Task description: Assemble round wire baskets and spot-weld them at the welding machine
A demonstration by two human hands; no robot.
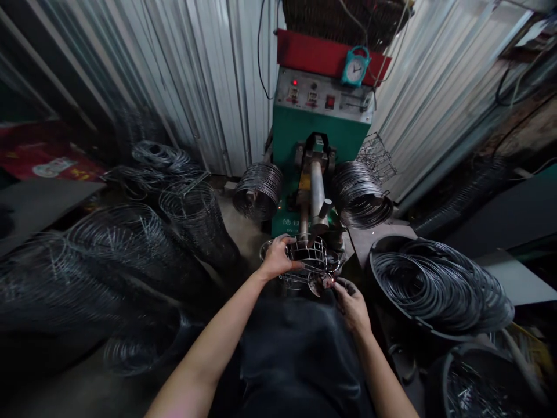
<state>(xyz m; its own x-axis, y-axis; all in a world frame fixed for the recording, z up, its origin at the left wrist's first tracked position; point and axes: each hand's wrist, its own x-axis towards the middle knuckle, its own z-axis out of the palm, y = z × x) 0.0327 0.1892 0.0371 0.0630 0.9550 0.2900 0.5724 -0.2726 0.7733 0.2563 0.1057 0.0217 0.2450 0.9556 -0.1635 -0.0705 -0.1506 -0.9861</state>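
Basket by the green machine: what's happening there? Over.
Left hand gripping the basket at its left. Right hand at lower right, beside a small glow; grip unclear. Machine's rods close by the basket; contact unclear.

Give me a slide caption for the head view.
Left hand holding a wire frame, right hand close by, before a green machine.

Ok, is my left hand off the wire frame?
No, your left hand holds the wire frame by its left side.
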